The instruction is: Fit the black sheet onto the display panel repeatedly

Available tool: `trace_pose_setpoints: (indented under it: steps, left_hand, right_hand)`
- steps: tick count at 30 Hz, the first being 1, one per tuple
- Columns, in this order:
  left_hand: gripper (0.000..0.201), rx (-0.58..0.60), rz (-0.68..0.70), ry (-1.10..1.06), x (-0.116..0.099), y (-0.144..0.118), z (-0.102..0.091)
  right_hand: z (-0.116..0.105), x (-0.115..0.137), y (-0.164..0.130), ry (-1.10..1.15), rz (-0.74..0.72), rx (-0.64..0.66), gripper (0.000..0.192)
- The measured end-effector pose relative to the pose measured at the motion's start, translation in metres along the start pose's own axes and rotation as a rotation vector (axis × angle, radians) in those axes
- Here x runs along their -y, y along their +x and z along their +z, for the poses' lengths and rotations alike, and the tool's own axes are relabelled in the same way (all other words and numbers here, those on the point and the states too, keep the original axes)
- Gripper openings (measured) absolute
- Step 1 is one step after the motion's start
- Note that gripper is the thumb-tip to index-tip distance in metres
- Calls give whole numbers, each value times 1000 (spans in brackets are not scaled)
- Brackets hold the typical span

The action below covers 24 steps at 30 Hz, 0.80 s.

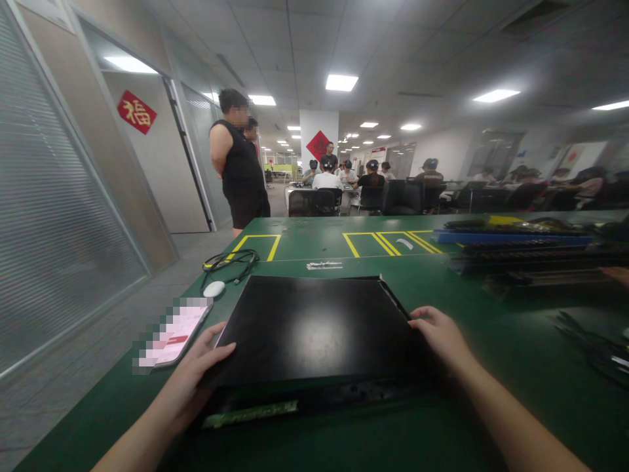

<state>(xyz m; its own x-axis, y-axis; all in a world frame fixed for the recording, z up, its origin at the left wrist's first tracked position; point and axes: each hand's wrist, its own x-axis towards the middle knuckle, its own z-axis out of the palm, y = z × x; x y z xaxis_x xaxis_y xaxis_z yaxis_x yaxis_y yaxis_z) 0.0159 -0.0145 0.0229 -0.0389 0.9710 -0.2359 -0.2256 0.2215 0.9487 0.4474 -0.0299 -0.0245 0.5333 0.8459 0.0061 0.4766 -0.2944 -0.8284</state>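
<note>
A flat, black, box-like casing (314, 328) with a smooth, faintly shiny top lies in front of me, over the green table. Its front side is dark and carries a green strip (250, 414). At the left edge, my left hand (199, 364) grips it, thumb on the top and the other fingers partly hidden along the side. My right hand (437, 331) holds the right edge with bent fingers, their tips partly out of sight. Near the far right corner a thin gap shows along the casing's rim. What is inside cannot be seen.
A phone-like device (171, 341), a white rounded object (214, 289) and a coiled black cable (233, 265) lie at left. Blue and black trays (511, 237) stand at right, near another person's hand (616, 275). Yellow tape (361, 244) marks the table's far side.
</note>
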Motion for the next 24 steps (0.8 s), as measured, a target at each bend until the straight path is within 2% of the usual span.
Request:
trace_pose_setpoints:
  steps: [13,20,24]
  left_hand:
    - [70,42,-31,14,2,6,-5]
    - [72,52,-59,7,-1,5,-2]
    - [67,61,-19,3,1,2,0]
  right_hand:
    - [0,-3,-2,-143,-56,51,22]
    - [-3,7,-9,-239,-94,72,20]
    - [-4,10,-10,-263,-97,95,20]
